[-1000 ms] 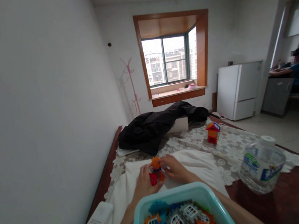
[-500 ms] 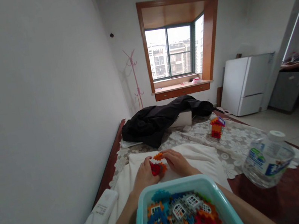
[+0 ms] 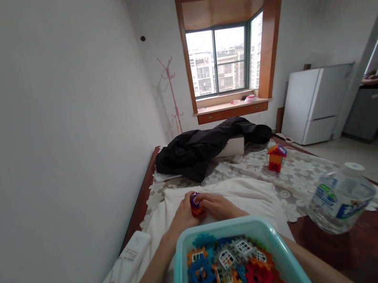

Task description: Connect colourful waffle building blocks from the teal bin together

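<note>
Over the white cloth, my left hand (image 3: 182,216) is closed round a small cluster of interlocking plastic blocks (image 3: 196,208), red-orange below and purple on top. My right hand (image 3: 221,205) meets it from the other side, its fingers curled against the purple piece. Fingers cover much of the cluster, so its full shape is hidden. Just in front of my body, between my forearms, stands a light teal tub (image 3: 221,226) full of gear-edged blocks in blue, orange, red, green, yellow and grey, some with white window inserts.
A small built block house (image 3: 276,159) stands on the lace tablecloth, with a big clear plastic bottle (image 3: 341,198) nearer at the right. Black fabric (image 3: 191,155) lies across the far end. A white power-strip-like device (image 3: 125,268) is beside the left wall. Another person sits far right.
My hands have come together, and the cluster has turned so that a purple piece shows on it. The separate orange piece by my right fingers is no longer visible. The view has shifted slightly.
</note>
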A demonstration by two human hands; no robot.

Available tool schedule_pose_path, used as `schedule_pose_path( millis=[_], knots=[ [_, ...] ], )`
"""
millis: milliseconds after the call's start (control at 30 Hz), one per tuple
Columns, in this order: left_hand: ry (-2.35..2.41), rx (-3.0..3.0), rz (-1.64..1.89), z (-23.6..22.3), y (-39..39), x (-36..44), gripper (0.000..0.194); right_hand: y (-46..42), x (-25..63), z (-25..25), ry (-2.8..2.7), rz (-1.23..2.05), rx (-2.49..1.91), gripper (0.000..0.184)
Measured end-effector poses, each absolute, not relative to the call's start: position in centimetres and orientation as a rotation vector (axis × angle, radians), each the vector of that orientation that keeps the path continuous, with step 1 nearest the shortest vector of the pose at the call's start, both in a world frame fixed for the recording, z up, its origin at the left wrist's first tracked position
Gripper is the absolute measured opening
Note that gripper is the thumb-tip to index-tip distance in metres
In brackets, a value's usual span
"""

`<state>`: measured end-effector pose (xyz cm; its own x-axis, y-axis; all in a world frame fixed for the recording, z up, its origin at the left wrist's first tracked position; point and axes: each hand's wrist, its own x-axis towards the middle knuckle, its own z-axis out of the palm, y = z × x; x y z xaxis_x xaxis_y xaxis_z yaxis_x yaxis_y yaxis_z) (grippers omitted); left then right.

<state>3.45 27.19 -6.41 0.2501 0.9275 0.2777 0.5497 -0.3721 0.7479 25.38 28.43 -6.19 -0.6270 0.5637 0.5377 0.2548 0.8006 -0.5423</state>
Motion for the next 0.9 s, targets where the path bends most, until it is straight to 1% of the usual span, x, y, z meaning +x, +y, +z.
schedule_pose_path(
  millis=[167, 333, 433, 533, 600, 667, 800, 900],
  knots=[
    [1.459, 2.130, 0.880, -5.7, 27.2, 2.5, 0.088, 28.3, 26.0, -5.7, -2.222, 0.645, -0.638, 0.036],
    [1.435, 2.180, 0.814, -6.0, 27.6, 1.7, 0.088, 29.0, 26.3, -6.3, -2.166, 0.667, -0.678, 0.040],
    [1.415, 2.158, 0.826, -6.1, 27.6, 1.7, 0.083, 29.2, 26.2, -6.6, -2.116, 0.658, -0.713, 0.040],
    [1.396, 2.133, 0.870, -6.1, 27.5, 1.9, 0.071, 29.2, 26.2, -6.5, -2.074, 0.656, -0.711, 0.036],
    [1.380, 2.135, 0.891, -6.0, 27.4, 2.0, 0.067, 29.1, 26.3, -6.3, -2.039, 0.636, -0.710, 0.034],
    [1.372, 2.153, 0.885, -5.9, 27.4, 2.0, 0.072, 29.2, 26.2, -6.2, -2.014, 0.605, -0.707, 0.034],
    [1.386, 2.209, 0.808, -6.0, 27.4, 1.9, 0.092, 29.4, 26.1, -6.5, -1.934, 0.562, -0.712, 0.033],
    [1.428, 2.218, 0.771, -6.0, 27.3, 1.9, 0.095, 29.6, 25.9, -6.8, -1.838, 0.583, -0.755, 0.029]
  ],
)
